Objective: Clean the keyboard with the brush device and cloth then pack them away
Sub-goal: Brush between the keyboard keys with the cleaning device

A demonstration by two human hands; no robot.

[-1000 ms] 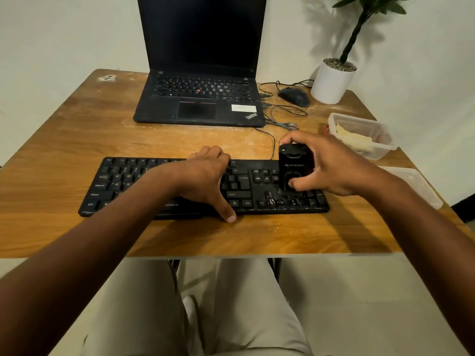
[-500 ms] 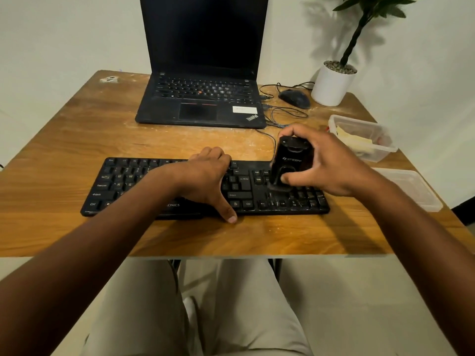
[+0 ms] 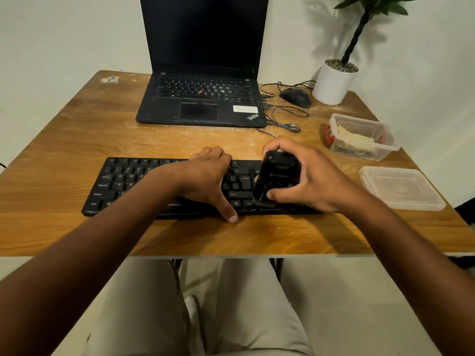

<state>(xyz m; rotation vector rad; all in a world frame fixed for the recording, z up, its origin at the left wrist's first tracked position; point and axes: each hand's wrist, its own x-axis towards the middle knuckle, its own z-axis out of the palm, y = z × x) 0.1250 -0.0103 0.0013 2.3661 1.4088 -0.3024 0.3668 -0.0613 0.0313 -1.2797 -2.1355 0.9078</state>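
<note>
Black on black, the brush device (image 3: 276, 178) has moved since the earlier frames: a second ago you held it upright over the right-hand key block, and now it sits further left, beside the Enter key, tipped so its top leans away from you and to the right. Your right hand (image 3: 305, 179) has travelled with it. Your left hand (image 3: 205, 179) has stayed where it was.

From the head view, your right hand grips the brush device, fingers curled over its far top edge and thumb pressed against its near lower side; its lower end meets the keys of the keyboard (image 3: 123, 186). Your left hand lies flat on the middle of the keyboard, palm down, fingers reaching over the far rows and thumb spread out over the front edge, its tip on the wooden table (image 3: 77, 140). It holds nothing; it only presses down.

To the right, well apart from the keyboard, stands a clear plastic container (image 3: 365, 141) with a pale folded cloth (image 3: 353, 136) inside, and nearer you its lid (image 3: 401, 187) lies flat on the table. A laptop (image 3: 203, 98) sits open at the back.
</note>
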